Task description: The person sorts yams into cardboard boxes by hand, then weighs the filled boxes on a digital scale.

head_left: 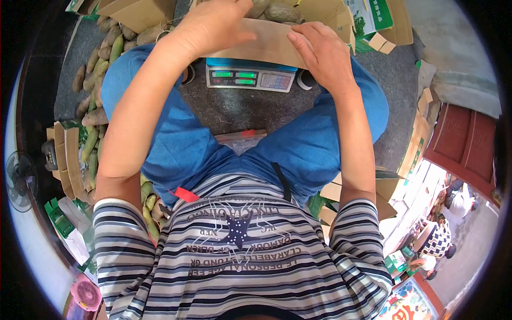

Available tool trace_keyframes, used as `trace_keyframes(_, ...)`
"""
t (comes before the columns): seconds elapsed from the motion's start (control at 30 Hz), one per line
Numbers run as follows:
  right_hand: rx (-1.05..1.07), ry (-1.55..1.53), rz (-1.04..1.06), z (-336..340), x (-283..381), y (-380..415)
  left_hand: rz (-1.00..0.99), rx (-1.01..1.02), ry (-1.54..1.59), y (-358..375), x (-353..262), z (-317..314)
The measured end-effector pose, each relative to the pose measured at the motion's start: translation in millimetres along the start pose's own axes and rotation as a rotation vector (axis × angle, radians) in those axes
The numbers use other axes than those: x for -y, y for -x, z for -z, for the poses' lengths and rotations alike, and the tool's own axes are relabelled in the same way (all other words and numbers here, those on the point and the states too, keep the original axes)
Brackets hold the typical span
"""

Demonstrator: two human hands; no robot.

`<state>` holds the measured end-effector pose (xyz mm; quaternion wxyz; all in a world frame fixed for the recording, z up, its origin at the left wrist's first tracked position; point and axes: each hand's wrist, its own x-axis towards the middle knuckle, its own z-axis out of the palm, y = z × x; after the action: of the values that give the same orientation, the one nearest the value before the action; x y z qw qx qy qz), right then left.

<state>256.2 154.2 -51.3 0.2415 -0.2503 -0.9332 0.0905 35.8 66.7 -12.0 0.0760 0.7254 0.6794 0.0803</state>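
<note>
Between my knees a digital scale [250, 77] with green lit displays stands on the dark floor. An open cardboard box [266, 42] rests on it, with brown tubers [281, 12] visible inside at the top edge. My left hand [216, 26] is over the left side of the box, thumb stretched out and fingers partly cut off by the frame's top; nothing shows in it. My right hand [322, 53] lies on the box's right rim, its fingers bent over the cardboard edge and its thumb apart, pointing along the near wall.
Brown and green tubers [101, 69] lie heaped at the left, beside an open carton [66, 160]. A green and white box [373, 18] stands upper right. A pink fan [85, 292] is lower left. People [434, 240] are far off at lower right.
</note>
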Motion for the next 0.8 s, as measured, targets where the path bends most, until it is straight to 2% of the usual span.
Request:
trace_keyframes(0.07,-0.012,-0.006,0.006,0,0,0,-0.074,-0.027,-0.025,-2,5,-25)
trace_keyframes(0.1,-0.018,-0.006,0.008,-1,-1,0,-0.071,0.080,-0.029,-2,-3,-26)
trace_keyframes(0.2,-0.038,-0.011,0.020,-2,-2,0,-0.251,-0.061,-0.053,4,-4,-66)
trace_keyframes(0.23,-0.044,-0.013,0.025,-2,-2,0,-0.253,-0.022,-0.095,4,-8,-73)
trace_keyframes(0.33,-0.050,-0.010,0.012,-2,-2,0,-0.282,-0.106,-0.366,2,-14,-87)
trace_keyframes(0.43,-0.091,-0.013,0.005,-8,-4,0,-0.298,-0.245,-0.421,-4,-9,-93)
trace_keyframes(0.63,-0.162,-0.068,0.070,-3,0,-4,-0.254,-0.124,-0.226,-2,-11,-75)
trace_keyframes(0.73,-0.257,-0.135,0.135,0,-1,-8,-0.231,-0.141,-0.133,-2,-13,-64)
trace_keyframes(0.8,-0.318,-0.146,0.132,0,-1,-10,-0.193,-0.062,-0.076,-4,-14,-52)
